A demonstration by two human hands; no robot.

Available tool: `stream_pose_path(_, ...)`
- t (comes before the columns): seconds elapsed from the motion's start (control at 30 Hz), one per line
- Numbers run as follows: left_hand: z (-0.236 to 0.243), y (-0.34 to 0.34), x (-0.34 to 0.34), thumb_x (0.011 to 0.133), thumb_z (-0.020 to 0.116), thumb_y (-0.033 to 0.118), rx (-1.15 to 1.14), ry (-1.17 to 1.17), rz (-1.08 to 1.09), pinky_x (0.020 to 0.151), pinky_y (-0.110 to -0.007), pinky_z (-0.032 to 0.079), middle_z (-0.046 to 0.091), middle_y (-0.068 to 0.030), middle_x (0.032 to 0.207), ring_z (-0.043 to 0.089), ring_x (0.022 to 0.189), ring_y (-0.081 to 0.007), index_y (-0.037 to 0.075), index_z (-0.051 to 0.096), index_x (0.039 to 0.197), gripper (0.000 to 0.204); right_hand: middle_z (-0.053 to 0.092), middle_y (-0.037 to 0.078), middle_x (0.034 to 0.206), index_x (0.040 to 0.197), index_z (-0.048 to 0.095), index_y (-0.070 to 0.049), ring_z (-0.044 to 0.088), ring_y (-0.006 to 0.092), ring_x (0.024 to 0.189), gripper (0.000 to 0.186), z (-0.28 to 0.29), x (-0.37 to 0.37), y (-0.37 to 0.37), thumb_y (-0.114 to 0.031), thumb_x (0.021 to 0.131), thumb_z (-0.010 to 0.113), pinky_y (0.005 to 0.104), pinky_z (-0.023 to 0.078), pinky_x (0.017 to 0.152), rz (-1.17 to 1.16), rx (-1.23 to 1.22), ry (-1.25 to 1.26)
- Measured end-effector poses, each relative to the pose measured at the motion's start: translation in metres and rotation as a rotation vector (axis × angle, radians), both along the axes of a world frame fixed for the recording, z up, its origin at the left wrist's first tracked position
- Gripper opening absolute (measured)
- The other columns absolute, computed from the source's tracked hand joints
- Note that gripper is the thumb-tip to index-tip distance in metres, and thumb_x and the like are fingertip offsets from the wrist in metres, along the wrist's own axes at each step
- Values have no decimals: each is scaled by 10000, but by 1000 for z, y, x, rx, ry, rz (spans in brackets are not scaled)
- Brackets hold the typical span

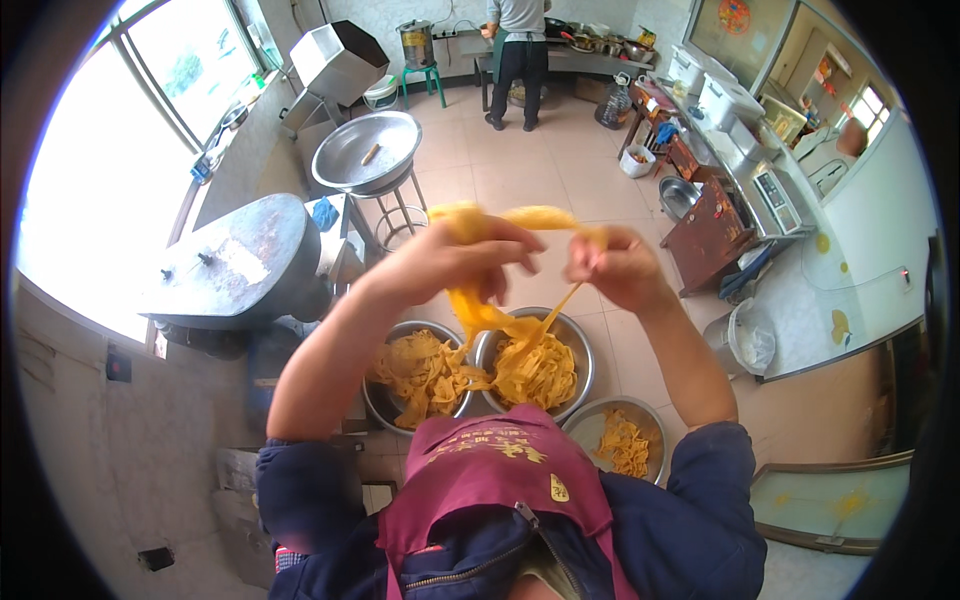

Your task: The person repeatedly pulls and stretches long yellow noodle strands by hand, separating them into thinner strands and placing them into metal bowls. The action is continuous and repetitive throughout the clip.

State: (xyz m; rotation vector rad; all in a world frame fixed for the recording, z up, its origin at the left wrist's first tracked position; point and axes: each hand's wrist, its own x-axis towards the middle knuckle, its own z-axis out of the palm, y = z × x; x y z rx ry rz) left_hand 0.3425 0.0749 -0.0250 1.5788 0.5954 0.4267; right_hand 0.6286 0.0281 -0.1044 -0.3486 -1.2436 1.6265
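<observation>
Both hands, left hand (455, 262) and right hand (612, 268), apparently stretch yellow strips (520, 218) above bowls (580, 345).

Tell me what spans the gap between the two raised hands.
In the head view, a yellow strip stretches from the left hand to the right hand, with more strips hanging into the middle bowl.

I see a kitchen with a pale tiled floor (520, 180). A large window (120, 170) on the left throws strong daylight across the room. Beside it stands a grey metal machine (240, 265), then a wide steel basin (367, 150) on a stand, and a steel hopper (338, 60). A green stool (424, 78) carries a steel pot (416, 42). At the far counter (590, 55) a person (520, 50) stands facing away. White appliances (725, 100) line the right counter's edge.
</observation>
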Motion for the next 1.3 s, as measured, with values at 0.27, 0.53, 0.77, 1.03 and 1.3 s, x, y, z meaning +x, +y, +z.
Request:
stream_pose_path(0.27, -14, -1, -161, 944, 603, 167, 201, -315, 756, 889, -365, 596, 689, -106, 988, 698, 945, -219, 10, 559, 1390, 474, 491, 145, 1532, 1323, 572, 35, 617, 96, 769, 335, -1, 210, -1, -77, 1012, 629, 235, 584, 724, -468, -115, 465)
stream_pose_path(0.53, -19, -2, -270, 996, 578, 183, 479, 275, 882, 854, -293, 587, 662, -64, 951, 682, 903, -171, 56, 556, 1370, 396, 480, 158, 1555, 1427, 532, 2, 637, 93, 982, 472, -5, 322, -9, -33, 973, 655, 193, 548, 811, -838, -49, 140)
stream_pose_path(0.77, -31, -9, -240, 951, 590, 14, 413, 416, 741, 768, -272, 544, 581, -6, 882, 633, 870, -118, 86, 539, 1353, 411, 480, 190, 1550, 1604, 295, -60, 630, 93, 802, 721, 26, 205, -6, 15, 972, 633, 202, 559, 688, -135, 42, 740)
stream_pose_path(1.03, 7, -13, -147, 820, 773, 22, 290, 238, 451, 799, -239, 528, 615, 17, 958, 645, 883, -82, 22, 601, 1258, 470, 727, 157, 889, 1497, 397, 38, 733, 231, 724, 667, 52, -2, -5, 48, 879, 648, 326, 604, 678, 58, 40, -102)
stream_pose_path(1.3, 42, -34, -84, 838, 691, -108, 393, 97, 264, 933, -326, 587, 624, -68, 1024, 713, 1120, -242, 46, 559, 1290, 495, 642, 120, 1181, 1315, 597, -19, 645, 180, 1120, 385, 38, -109, 10, -72, 949, 705, 277, 601, 775, -151, 410, -571)
